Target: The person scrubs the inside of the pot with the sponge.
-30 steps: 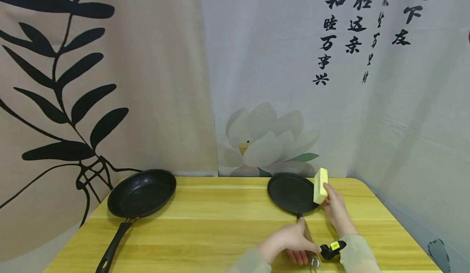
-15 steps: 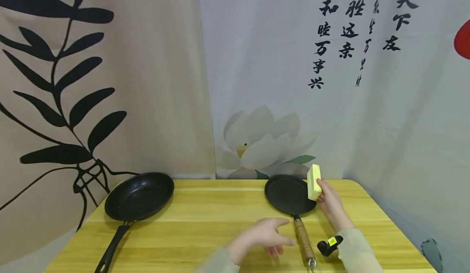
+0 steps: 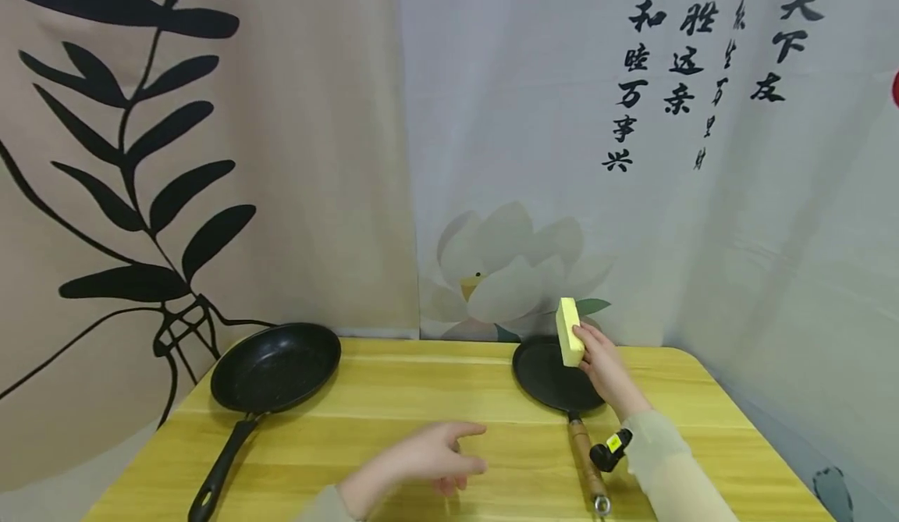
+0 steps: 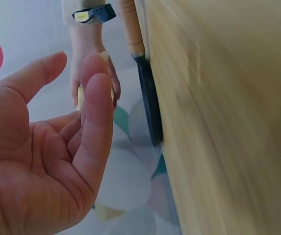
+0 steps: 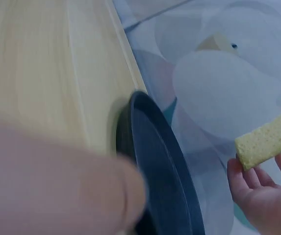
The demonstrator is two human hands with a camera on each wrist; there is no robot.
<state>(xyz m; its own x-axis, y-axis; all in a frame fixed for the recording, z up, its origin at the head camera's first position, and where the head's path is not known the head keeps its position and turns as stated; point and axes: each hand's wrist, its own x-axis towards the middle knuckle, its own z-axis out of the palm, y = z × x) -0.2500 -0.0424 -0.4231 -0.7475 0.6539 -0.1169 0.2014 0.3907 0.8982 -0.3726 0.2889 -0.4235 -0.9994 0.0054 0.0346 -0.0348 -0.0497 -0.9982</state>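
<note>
In the head view my right hand (image 3: 605, 366) pinches a pale yellow sponge (image 3: 567, 333) by its side. The sponge stands on end above a flat black griddle pan (image 3: 541, 374) with a wooden handle (image 3: 581, 453). From the right wrist view, the sponge (image 5: 268, 139) rests between the thumb and fingers. To the left of that handle, my left hand (image 3: 437, 456) hovers apart from it, index finger and thumb stretched to the right. Its palm (image 4: 37, 166) faces the camera in the left wrist view, with nothing held. A blurred finger covers part of the pan (image 5: 165, 171) in the right wrist view.
A deeper black frying pan (image 3: 275, 370) sits at the left of the wooden table (image 3: 407, 397), its black handle (image 3: 221, 471) toward the front. A black camera (image 3: 611, 450) is strapped to the right wrist. A printed curtain (image 3: 337, 155) hangs behind the table.
My left hand has come off the wooden handle and moved left. The right hand has carried the sponge left and slightly up, farther over the griddle pan. Both pans have stayed put.
</note>
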